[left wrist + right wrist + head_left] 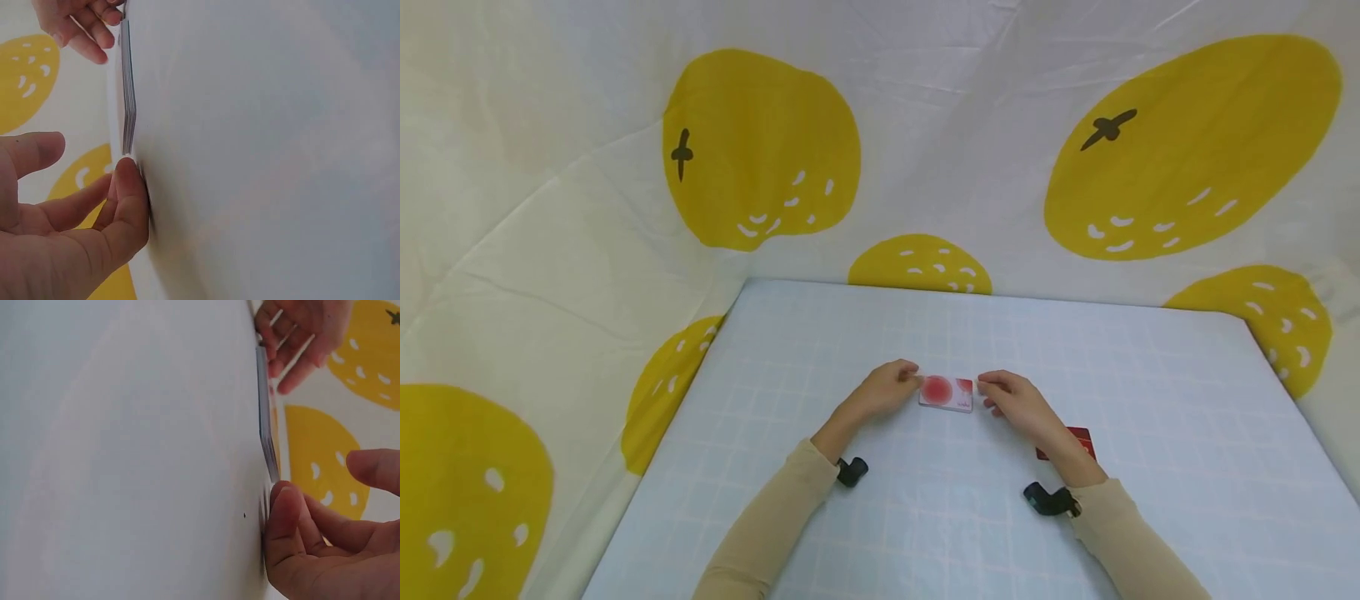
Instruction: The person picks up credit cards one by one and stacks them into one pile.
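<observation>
A small stack of cards [946,393] lies flat on the table, its top card white and pink with a large red circle. In the left wrist view the layered edge of the stack [128,87] shows side-on. My left hand [890,386] is at the stack's left end, bent fingertips right at the edge and thumb held apart. At the opposite end, my right hand [1017,403] has its fingertips close beside the short edge. Both hands rest low against the tabletop. A red card [1081,442] lies partly hidden under my right wrist.
A pale blue checked cloth [880,525] covers the table. Behind it and at the sides hangs a white curtain [951,167] printed with yellow fruit. A black wrist camera [852,472] sits by the left cuff, another black camera [1049,500] by the right.
</observation>
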### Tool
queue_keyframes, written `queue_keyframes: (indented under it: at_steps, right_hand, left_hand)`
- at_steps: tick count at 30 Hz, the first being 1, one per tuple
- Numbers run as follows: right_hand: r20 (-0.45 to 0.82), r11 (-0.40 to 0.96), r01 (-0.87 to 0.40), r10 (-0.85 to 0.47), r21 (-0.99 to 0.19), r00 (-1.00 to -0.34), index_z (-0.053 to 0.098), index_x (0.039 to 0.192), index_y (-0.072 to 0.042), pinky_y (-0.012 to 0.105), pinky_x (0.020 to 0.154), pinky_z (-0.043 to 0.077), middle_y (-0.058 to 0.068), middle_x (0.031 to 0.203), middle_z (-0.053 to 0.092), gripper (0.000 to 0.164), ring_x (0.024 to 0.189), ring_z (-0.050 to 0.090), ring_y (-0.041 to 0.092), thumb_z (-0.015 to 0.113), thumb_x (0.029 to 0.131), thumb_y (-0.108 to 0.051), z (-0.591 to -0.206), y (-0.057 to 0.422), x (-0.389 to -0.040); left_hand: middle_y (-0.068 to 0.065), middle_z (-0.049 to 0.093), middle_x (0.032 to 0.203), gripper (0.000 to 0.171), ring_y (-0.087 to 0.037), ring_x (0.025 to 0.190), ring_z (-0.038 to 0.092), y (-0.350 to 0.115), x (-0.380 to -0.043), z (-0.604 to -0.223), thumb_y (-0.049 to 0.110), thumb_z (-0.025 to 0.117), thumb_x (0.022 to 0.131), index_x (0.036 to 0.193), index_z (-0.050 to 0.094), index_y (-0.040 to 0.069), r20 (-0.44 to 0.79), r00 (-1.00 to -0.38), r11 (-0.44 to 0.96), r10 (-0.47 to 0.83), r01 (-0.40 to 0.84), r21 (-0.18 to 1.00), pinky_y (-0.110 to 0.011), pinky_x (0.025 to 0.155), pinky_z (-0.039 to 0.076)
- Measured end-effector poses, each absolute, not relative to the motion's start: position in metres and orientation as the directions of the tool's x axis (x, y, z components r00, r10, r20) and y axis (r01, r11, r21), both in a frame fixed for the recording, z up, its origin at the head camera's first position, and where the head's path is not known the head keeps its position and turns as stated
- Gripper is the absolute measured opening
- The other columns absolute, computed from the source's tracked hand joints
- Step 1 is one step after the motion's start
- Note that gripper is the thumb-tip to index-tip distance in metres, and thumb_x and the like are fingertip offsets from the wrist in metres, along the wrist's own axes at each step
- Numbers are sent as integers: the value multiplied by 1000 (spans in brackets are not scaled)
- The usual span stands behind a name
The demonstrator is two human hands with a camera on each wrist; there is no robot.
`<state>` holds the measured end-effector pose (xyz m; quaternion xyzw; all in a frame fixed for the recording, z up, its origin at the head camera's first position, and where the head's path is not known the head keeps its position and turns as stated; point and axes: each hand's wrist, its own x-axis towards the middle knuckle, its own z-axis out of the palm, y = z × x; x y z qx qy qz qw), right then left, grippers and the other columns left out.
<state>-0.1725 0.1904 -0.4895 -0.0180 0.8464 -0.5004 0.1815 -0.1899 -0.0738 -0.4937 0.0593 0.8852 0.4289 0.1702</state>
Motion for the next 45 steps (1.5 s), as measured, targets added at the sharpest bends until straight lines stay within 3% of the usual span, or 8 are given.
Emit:
queue_keyframes:
  at_steps: [7,13,21,27,30,36,39,45]
  right_hand:
    - [-234,497,106,-202,-861,-951,52,140,-2,39,86,52,18,122,63,52,98,61,28,56,103,-38,-481,206,-168]
    - [-203,516,81,-183,-853,-962,49,143,-4,42,87,54,19,124,61,57,103,61,32,56,102,-43,-477,226,-162]
    - [-138,552,25,-163,-833,-977,46,144,-1,50,90,52,21,127,58,57,109,60,38,54,103,-40,-467,252,-150]
    - [-133,567,21,-157,-824,-979,46,144,-2,42,89,54,20,126,57,57,112,57,37,55,103,-40,-463,267,-143]
    - [-143,585,29,-150,-811,-978,45,145,-4,39,87,53,19,127,56,57,113,54,35,56,102,-41,-464,273,-139]
    - [-122,650,-6,-153,-760,-981,47,143,-3,48,89,50,20,126,57,56,114,54,37,60,101,-37,-463,288,-136]
    - [-98,668,-43,-172,-743,-980,48,140,-1,47,87,50,20,124,57,53,111,55,37,63,100,-33,-463,298,-137]
    - [-105,671,-52,-191,-740,-976,50,138,-1,47,88,50,20,124,58,49,110,56,36,64,100,-29,-465,314,-135]
  left_hand:
    - [-6,65,118,43,-13,90,65,-77,-184,-493,35,61,99,134,59,9,-196,-962,550,188,-62,833,-40,90,51]
    - [-3,63,111,37,-15,94,66,-74,-176,-489,28,63,99,130,61,8,-101,-977,466,188,-2,885,-32,82,55]
    - [0,64,113,33,-19,105,63,-58,-163,-477,22,65,98,126,63,5,-5,-965,432,262,112,895,-30,85,54]
    - [-1,63,109,33,-17,100,62,-42,-157,-472,20,67,95,124,64,5,37,-949,430,312,176,886,-30,83,53]
    - [-2,64,109,34,-14,97,60,-34,-155,-474,22,68,95,124,64,7,42,-938,444,344,202,873,-28,84,51]
    - [-9,64,114,39,-10,96,62,-14,-154,-475,20,72,92,125,62,2,43,-912,384,409,215,898,-24,83,52]
    - [-13,63,117,43,-9,97,62,-1,-154,-475,20,74,92,128,61,1,14,-901,374,433,194,907,-22,81,52]
    - [-4,63,118,48,-8,98,59,34,-155,-477,28,76,91,132,60,10,-85,-878,475,471,172,863,-21,77,52]
